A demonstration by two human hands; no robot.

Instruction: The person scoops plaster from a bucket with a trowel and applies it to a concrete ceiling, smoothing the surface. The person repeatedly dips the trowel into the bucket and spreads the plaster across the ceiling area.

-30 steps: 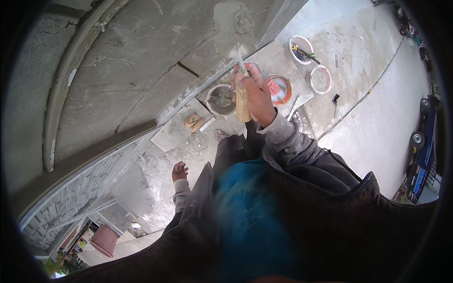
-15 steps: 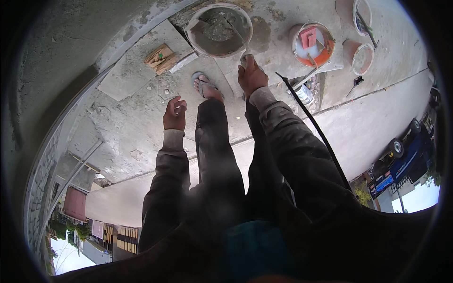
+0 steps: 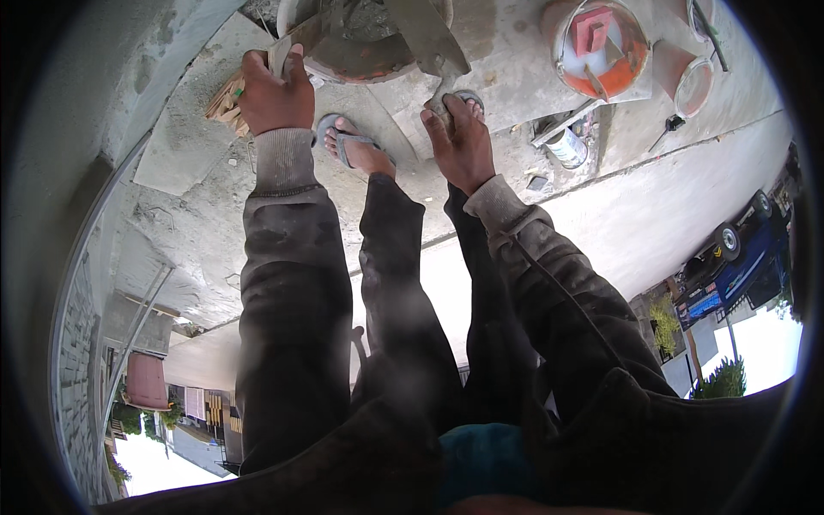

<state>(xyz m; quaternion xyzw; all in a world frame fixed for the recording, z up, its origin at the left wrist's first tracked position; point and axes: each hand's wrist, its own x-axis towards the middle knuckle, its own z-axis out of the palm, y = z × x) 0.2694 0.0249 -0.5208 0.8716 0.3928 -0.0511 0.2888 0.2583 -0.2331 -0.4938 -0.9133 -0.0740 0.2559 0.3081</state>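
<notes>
My right hand (image 3: 461,142) is closed round the handle of a trowel (image 3: 422,36). Its wide, mortar-smeared grey blade points away from me, over the bucket of grey mortar (image 3: 369,69). To the left, my left hand (image 3: 276,93) grips a flat, mortar-coated tool (image 3: 298,36) at the bucket's left side. This looks like a plastering float, though fingers and the picture's top edge hide part of it. Both tools cover much of the bucket's opening.
An orange-lined bucket (image 3: 637,69) with whitish water, a pink block and a tool stands to the right. Beyond it are more pails (image 3: 693,86). A small white can (image 3: 568,148) lies nearer me. Wood pieces (image 3: 225,105) lie beside my left hand; a wall (image 3: 94,86) rises at left.
My left hand, empty before, has reached forward and taken hold of the flat tool. The trowel in my right hand has come up out of the mortar. The view has shifted closer.
</notes>
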